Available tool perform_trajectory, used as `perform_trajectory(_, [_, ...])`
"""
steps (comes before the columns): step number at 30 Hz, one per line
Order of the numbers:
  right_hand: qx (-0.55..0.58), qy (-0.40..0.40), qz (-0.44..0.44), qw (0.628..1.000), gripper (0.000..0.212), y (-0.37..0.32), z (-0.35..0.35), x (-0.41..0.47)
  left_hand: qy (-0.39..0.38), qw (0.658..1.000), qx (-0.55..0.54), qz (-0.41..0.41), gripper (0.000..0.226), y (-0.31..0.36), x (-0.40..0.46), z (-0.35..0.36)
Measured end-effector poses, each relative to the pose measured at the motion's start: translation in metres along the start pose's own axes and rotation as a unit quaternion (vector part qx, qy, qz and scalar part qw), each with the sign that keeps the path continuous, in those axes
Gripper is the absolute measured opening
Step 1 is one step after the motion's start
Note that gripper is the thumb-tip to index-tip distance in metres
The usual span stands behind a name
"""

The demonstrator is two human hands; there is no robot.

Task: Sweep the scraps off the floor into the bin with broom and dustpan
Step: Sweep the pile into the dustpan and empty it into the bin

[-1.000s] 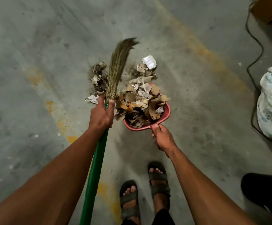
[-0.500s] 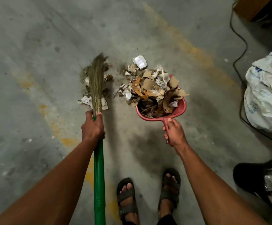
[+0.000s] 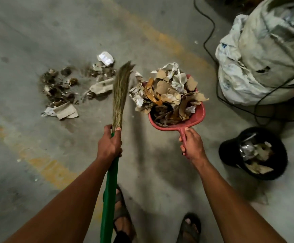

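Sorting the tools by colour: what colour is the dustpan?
The dustpan is red, heaped with scraps; the head view shows it clearly.

white sack | black cable | sandals | yellow floor stripe

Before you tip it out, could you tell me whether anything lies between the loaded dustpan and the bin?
Nothing visible does: only bare floor separates the dustpan from the open black bin. The black cable lies beyond that path.
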State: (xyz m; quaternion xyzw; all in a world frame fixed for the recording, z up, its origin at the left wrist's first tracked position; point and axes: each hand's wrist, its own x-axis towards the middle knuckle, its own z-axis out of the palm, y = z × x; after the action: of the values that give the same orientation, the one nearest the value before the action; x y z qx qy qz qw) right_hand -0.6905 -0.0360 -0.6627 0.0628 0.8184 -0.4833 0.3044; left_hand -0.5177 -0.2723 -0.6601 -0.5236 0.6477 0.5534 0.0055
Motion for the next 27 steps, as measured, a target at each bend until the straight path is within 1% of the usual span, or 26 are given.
perform_trajectory(2, [-0.001, 0.013, 0.005, 1.0, 0.032, 0.019, -0.036, -0.008, -0.032, 0.999, 0.002, 0.013, 0.03, 0.007, -0.015, 0.031])
perform_trajectory(5, [0.001, 0.039, 0.021, 0.999, 0.031, 0.054, -0.098, -0.023, -0.086, 0.995, 0.019, 0.037, 0.032, 0.017, -0.04, 0.082])
perform_trajectory(10, [-0.006, 0.082, 0.034, 0.996, 0.033, 0.096, -0.197, -0.047, -0.16, 0.984, 0.047, 0.054, 0.031, 0.033, -0.084, 0.16])
perform_trajectory(13, [-0.011, 0.106, 0.047, 0.993, 0.036, 0.118, -0.253, -0.06, -0.185, 0.978, 0.07, 0.063, 0.03, 0.04, -0.11, 0.2])
perform_trajectory(16, [-0.017, 0.135, 0.07, 0.988, 0.035, 0.138, -0.304, -0.073, -0.209, 0.972, 0.081, 0.072, 0.031, 0.048, -0.135, 0.24])
perform_trajectory(18, [-0.037, 0.165, 0.075, 0.983, 0.035, 0.151, -0.332, -0.08, -0.22, 0.969, 0.086, 0.075, 0.032, 0.051, -0.149, 0.264])
perform_trajectory(20, [-0.053, 0.187, 0.063, 0.979, 0.034, 0.166, -0.356, -0.086, -0.232, 0.965, 0.094, 0.081, 0.032, 0.054, -0.163, 0.288])
perform_trajectory(23, [-0.057, 0.216, 0.071, 0.972, 0.038, 0.188, -0.384, -0.088, -0.25, 0.959, 0.105, 0.088, 0.034, 0.058, -0.177, 0.322])
perform_trajectory(27, [-0.129, 0.214, 0.081, 0.965, 0.04, 0.211, -0.413, -0.079, -0.267, 0.951, 0.126, 0.09, 0.037, 0.059, -0.185, 0.361])
